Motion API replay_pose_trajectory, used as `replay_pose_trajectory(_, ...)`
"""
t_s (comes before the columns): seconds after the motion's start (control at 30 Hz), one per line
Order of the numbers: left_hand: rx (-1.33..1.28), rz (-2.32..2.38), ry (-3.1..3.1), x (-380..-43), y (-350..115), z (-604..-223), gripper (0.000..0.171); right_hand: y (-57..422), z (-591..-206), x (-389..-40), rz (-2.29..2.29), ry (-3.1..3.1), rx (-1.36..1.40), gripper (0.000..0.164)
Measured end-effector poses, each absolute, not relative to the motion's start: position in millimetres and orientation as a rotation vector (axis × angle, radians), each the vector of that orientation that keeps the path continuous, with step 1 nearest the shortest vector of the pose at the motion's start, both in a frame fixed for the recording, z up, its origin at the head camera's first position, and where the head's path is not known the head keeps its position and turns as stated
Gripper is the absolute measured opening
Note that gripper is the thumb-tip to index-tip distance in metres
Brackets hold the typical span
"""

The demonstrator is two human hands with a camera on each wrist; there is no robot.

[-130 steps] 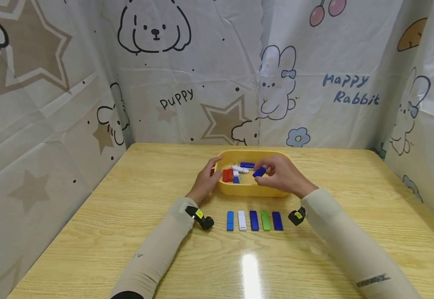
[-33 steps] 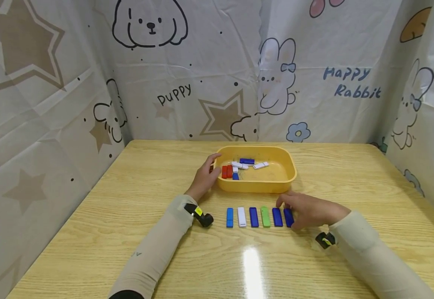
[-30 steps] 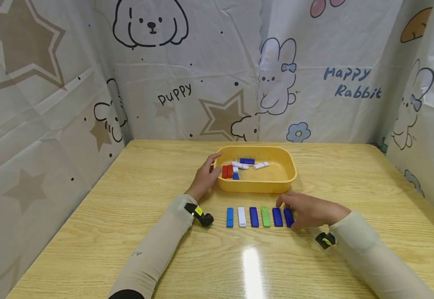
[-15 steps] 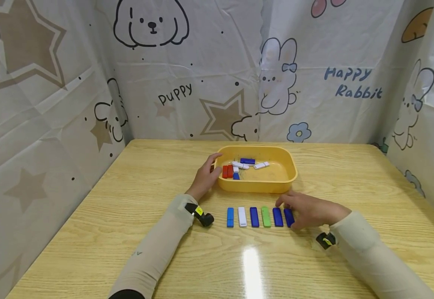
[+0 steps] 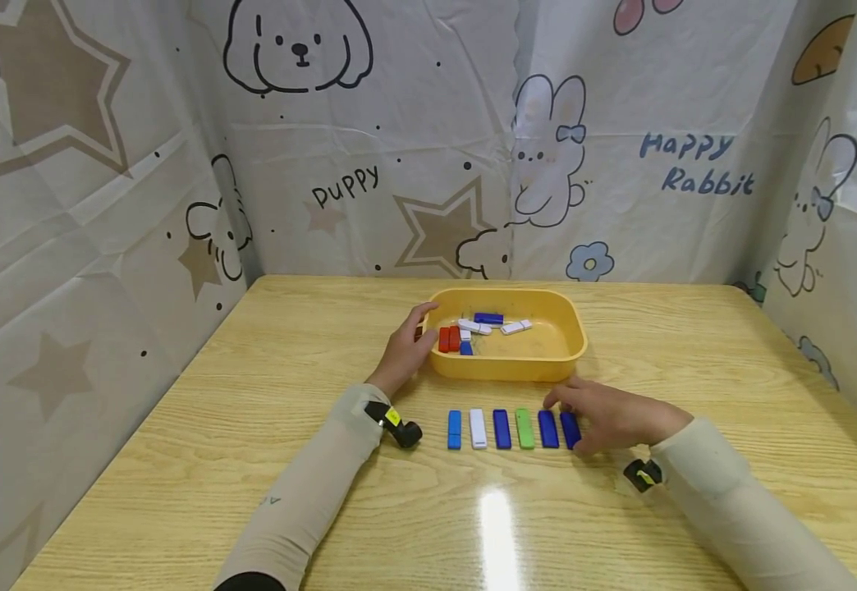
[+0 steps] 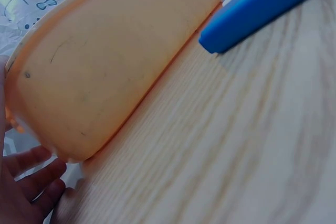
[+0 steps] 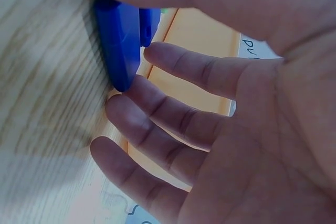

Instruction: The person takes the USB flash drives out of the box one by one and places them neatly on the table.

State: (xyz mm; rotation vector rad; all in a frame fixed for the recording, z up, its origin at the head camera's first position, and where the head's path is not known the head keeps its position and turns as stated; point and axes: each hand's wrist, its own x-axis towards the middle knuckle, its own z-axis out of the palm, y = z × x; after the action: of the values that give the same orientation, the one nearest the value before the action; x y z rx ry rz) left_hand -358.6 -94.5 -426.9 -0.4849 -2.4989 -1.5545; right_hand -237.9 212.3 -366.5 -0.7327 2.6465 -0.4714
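My left hand point(image 5: 402, 349) holds the left end of a yellow plastic basin point(image 5: 506, 369), fingers against its end wall. My right hand point(image 5: 613, 414) pinches the ends of a dark blue USB stick point(image 7: 119, 45) lying on the table, thumb at one end and a fingertip at the other. This stick is the rightmost of a row in front of the basin. Leftward from it come another dark blue USB stick point(image 5: 548, 429), a green one point(image 5: 524, 428), a dark blue one point(image 5: 501, 429), a white one point(image 5: 478, 428) and a light blue one point(image 5: 454, 430).
Inside the basin lie two red sticks point(image 5: 449, 339), a dark blue stick point(image 5: 488, 318), white sticks point(image 5: 515, 327) and a blue piece point(image 5: 466, 349). The wooden table point(image 5: 310, 345) ends at a printed curtain point(image 5: 414, 148) behind and at both sides.
The right hand has carried a dark blue USB stick out of the basin to the row's right end. Over the last second, both hands have stayed in place.
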Motion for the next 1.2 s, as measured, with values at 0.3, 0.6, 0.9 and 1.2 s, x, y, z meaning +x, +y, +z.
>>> replay_pose_trajectory(0.3, -0.493, -1.549, -2.492, -360, -95, -428, 0.046, 212, -366, -238, -0.473, 2.640, -0.698, 0.060)
replay_pose_trajectory(0.6, -0.490, -1.559, -2.494, -359, -95, -427, 0.046, 211, -363, -238, -0.508, 2.659, -0.667, 0.065)
replay_pose_trajectory(0.9, -0.489, -1.557, -2.491, -358, -97, -426, 0.047, 206, -349, -241, -0.611, 2.865, -0.898, 0.047)
replay_pose_trajectory(1.2, -0.530, -1.584, -2.471, -359, -98, -427, 0.048, 201, -341, -257, -0.796, 3.051, -1.025, 0.023)
